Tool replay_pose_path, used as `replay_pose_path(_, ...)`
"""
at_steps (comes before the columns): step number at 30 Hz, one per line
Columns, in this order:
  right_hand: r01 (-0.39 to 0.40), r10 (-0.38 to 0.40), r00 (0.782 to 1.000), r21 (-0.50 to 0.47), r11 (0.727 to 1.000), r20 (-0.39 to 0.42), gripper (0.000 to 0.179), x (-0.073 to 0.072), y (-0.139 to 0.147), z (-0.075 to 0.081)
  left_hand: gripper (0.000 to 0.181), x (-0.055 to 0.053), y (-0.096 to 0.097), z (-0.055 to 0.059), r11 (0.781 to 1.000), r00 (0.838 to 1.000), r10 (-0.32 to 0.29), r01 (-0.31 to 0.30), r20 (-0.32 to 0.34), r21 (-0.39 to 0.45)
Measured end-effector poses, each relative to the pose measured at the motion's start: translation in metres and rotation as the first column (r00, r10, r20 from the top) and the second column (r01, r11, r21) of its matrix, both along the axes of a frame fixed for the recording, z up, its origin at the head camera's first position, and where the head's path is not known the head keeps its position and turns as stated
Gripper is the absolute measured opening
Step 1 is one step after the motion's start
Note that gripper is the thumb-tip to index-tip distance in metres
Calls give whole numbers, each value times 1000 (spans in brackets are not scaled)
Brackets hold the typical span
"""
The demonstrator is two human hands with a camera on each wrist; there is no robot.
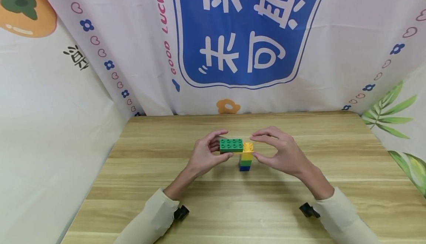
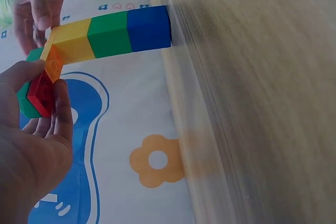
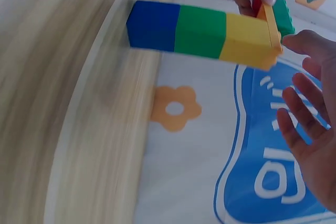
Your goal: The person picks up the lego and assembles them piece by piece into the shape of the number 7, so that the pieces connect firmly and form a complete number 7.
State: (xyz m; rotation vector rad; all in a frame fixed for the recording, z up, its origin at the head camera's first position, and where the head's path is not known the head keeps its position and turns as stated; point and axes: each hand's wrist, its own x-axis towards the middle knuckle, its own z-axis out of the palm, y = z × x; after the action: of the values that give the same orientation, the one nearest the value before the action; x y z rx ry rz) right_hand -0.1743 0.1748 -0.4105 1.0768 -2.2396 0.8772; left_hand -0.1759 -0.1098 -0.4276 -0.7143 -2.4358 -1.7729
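A short tower of toy building bricks stands upright on the table, with a blue brick (image 3: 153,25) at the bottom, a green one (image 3: 200,31) above it and a yellow one (image 3: 247,36) higher up. Across its top lies a thin orange-yellow brick (image 1: 247,147) that juts leftward. The jutting part carries a studded green brick (image 1: 231,145) above and a red brick (image 2: 42,94) below. My left hand (image 1: 207,152) pinches the red brick between thumb and fingers. At the tower's right side, my right hand (image 1: 280,151) touches the thin brick with its thumb, its other fingers spread apart.
The wood-grain table (image 1: 259,207) extends around the tower. Behind it hangs a white printed cloth (image 1: 139,51) with a blue panel, and more printed cloth covers both sides. A small black device (image 1: 181,213) sits at the left wrist, another (image 1: 309,210) at the right.
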Motion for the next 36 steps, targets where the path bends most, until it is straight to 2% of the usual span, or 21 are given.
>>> replay_pose_path(7, 125, -128, 990, 48, 991, 65, 49, 13, 36, -5, 66, 0, 0, 0, 1000, 1000, 4, -3, 9, -13)
replay_pose_path(12, 193, -196, 978, 57, 980, 70, 52, 21, 64, -13, 65, -1, 0, 1, 1000, 1000, -2, 2, 4, -7)
replay_pose_path(19, 276, -281, 952, 62, 959, 118, 53, 31, 95, -22, 66, -1, 0, 0, 1000, 1000, 1, -1, 5, 1)
replay_pose_path(26, 321, -326, 932, 61, 945, 160, 53, 40, 117, -32, 65, 0, -1, 0, 1000, 1000, 3, -3, -5, -11)
replay_pose_path(36, 335, -342, 920, 70, 940, 191, 56, 49, 145, -52, 64, 0, -1, 0, 1000, 1000, 4, -4, -7, -22)
